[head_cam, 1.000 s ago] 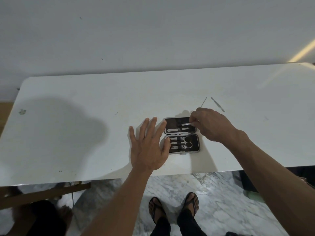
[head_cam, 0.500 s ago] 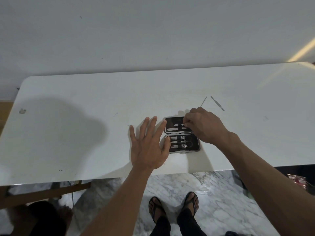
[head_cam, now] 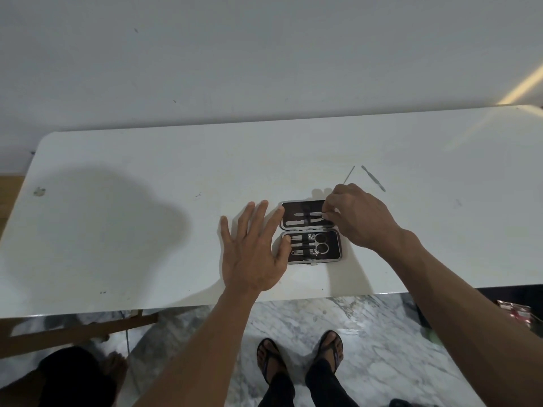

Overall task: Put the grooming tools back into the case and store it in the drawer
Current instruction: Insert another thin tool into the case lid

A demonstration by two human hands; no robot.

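A small black grooming case (head_cam: 335, 230) lies open on the white table (head_cam: 147, 230), near its front edge. The near half holds scissors (head_cam: 321, 243), clippers and other tools under straps. The far half holds two thin metal tools. My right hand (head_cam: 358, 218) pinches the end of the upper tool (head_cam: 311, 214) in the far half. My left hand (head_cam: 252, 251) lies flat with fingers spread, its fingertips against the case's left edge. Two loose tools, a thin pick (head_cam: 349, 174) and a flat metal stick (head_cam: 373, 178), lie on the table behind my right hand.
A white wall rises behind the table. Below the front edge are a marble floor, my sandalled feet (head_cam: 299, 356) and a wooden bar (head_cam: 73, 333) at the left. A large shadow covers the table's left part.
My right hand slid left over the far half of the case and then drew back right, leaving a thin tool under the strap with its end still pinched. My left hand stayed still.
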